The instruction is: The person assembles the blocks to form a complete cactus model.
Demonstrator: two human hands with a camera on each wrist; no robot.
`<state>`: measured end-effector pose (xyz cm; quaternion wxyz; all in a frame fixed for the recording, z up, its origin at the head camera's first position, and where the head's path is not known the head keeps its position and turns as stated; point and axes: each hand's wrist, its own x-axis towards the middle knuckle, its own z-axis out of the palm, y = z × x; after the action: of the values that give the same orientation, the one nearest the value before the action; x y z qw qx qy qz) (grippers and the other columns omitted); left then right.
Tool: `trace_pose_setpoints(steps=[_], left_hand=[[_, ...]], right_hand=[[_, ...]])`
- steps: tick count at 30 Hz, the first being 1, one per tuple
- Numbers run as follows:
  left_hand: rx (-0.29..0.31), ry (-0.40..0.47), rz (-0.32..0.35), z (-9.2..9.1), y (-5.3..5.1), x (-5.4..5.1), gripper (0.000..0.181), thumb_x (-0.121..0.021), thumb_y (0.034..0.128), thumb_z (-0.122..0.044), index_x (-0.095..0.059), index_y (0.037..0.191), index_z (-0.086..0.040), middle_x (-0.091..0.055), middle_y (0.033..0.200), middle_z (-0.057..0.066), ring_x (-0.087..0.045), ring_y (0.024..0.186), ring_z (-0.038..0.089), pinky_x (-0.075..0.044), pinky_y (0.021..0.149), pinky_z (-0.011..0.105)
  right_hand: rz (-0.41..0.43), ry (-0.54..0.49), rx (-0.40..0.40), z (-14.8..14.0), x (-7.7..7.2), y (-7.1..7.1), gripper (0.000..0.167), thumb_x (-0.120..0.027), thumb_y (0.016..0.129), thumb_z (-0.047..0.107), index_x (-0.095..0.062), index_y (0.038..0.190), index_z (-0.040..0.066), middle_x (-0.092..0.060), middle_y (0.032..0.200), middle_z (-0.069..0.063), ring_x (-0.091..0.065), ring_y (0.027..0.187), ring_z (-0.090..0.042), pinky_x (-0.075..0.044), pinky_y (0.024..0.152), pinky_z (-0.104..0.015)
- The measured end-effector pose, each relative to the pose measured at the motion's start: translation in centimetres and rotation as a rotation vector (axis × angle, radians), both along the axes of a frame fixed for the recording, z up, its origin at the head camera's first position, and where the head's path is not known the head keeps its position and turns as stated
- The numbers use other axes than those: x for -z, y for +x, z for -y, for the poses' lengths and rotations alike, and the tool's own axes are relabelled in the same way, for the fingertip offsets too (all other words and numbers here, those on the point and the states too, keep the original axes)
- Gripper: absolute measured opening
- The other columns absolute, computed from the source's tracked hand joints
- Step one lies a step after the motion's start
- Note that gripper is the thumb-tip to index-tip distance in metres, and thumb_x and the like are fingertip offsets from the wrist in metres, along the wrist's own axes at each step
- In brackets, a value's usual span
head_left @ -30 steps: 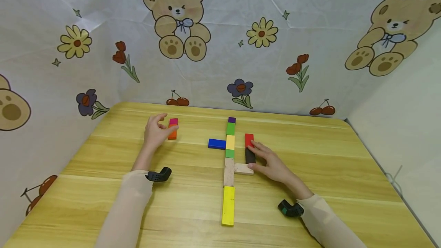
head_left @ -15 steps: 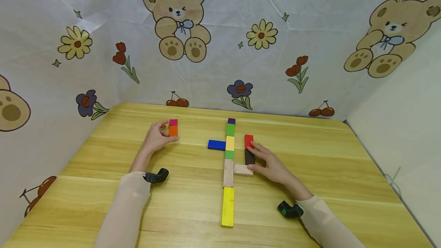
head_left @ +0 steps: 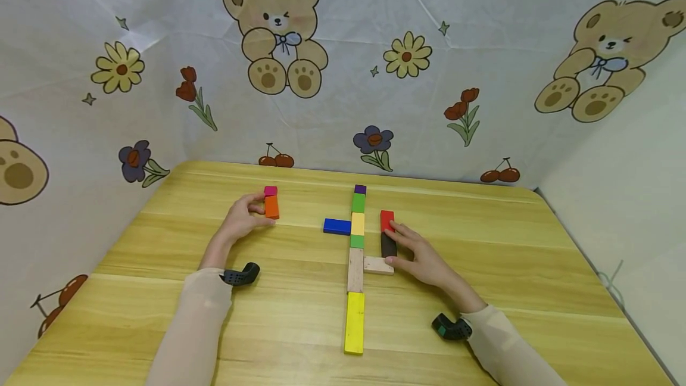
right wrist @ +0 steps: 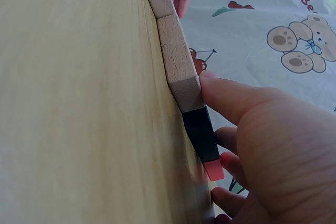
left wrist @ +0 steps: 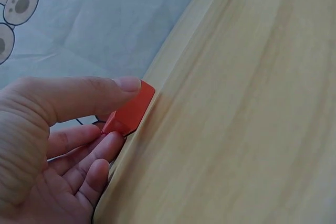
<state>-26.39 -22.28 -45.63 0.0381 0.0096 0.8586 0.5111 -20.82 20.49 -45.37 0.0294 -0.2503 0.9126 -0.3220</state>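
In the head view, my left hand [head_left: 241, 218] grips the orange block [head_left: 272, 208], thumb at its near end and fingers on its left side. A pink block [head_left: 270, 191] sits just beyond it, slightly out of line. The left wrist view shows the thumb on that orange block [left wrist: 137, 106]. My right hand [head_left: 426, 258] rests with loosely bent fingers against a red block [head_left: 387, 219] and a black block [head_left: 388, 246]. Its thumb touches the right end of a plain wooden block [head_left: 375, 265]; these three blocks form an angled branch.
A line of blocks runs down the middle of the wooden table [head_left: 300, 326], from a purple block [head_left: 360, 189] to a long yellow block [head_left: 354, 323]. A blue block [head_left: 337, 226] juts out left from it. Patterned cloth [head_left: 332, 112] hangs behind the table.
My left hand has lowered its thumb toward the orange block's near end and taken hold. The orange block has turned slightly out of line with the pink one. My right hand stays put.
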Motion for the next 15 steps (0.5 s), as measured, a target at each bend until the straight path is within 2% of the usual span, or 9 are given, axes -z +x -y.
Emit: trace_pose_setpoints(steps=[8, 15], left_hand=[[0.065, 0.000, -0.009, 0.44, -0.01, -0.09, 0.075, -0.073, 0.0848, -0.004, -0.035, 0.149, 0.003, -0.052, 0.130, 0.025, -0.052, 0.110, 0.031, -0.042, 0.077, 0.019], [0.055, -0.003, -0.011, 0.48, -0.25, -0.05, 0.069, -0.071, 0.0862, -0.003, -0.039, 0.147, 0.003, -0.055, 0.126, 0.024, -0.052, 0.107, 0.029, -0.043, 0.075, 0.016]], right_hand=[[-0.004, -0.006, -0.006, -0.02, 0.08, 0.04, 0.066, -0.070, 0.090, 0.033, -0.046, 0.146, 0.007, -0.032, 0.158, -0.015, -0.024, 0.146, -0.042, -0.027, 0.112, -0.064], [-0.011, -0.007, -0.007, -0.01, 0.11, 0.00, 0.067, -0.070, 0.090, 0.033, -0.046, 0.146, 0.007, -0.032, 0.158, -0.014, -0.024, 0.146, -0.042, -0.027, 0.112, -0.064]])
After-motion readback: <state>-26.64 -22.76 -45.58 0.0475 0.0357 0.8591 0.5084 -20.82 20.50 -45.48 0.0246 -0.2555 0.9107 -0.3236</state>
